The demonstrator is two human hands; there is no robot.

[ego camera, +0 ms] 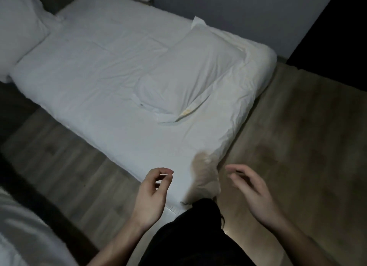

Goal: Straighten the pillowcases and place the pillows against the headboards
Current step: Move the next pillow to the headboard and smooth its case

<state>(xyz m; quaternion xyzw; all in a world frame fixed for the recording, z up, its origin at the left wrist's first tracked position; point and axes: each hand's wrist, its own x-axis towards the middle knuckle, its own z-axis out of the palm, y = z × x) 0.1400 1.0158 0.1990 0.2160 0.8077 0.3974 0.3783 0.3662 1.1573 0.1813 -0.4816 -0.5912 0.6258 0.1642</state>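
A white pillow [190, 72] in a creased pillowcase lies on the right part of a white bed [95, 70], its loose open end bunched toward me. A second white pillow [17, 27] rests at the bed's far left corner. My left hand [153, 194] hovers above the bed's near edge with fingers loosely curled, holding nothing. My right hand [252, 190] hangs over the floor by the bed's near corner, fingers relaxed and empty. Both hands are well short of the nearer pillow.
Wood floor [65, 158] runs along the bed's near side, and a tan carpet [297, 136] lies to the right. Another white bed [21, 232] shows at bottom left. A grey wall [248, 9] stands behind. My dark-clothed leg [194, 232] is at bottom centre.
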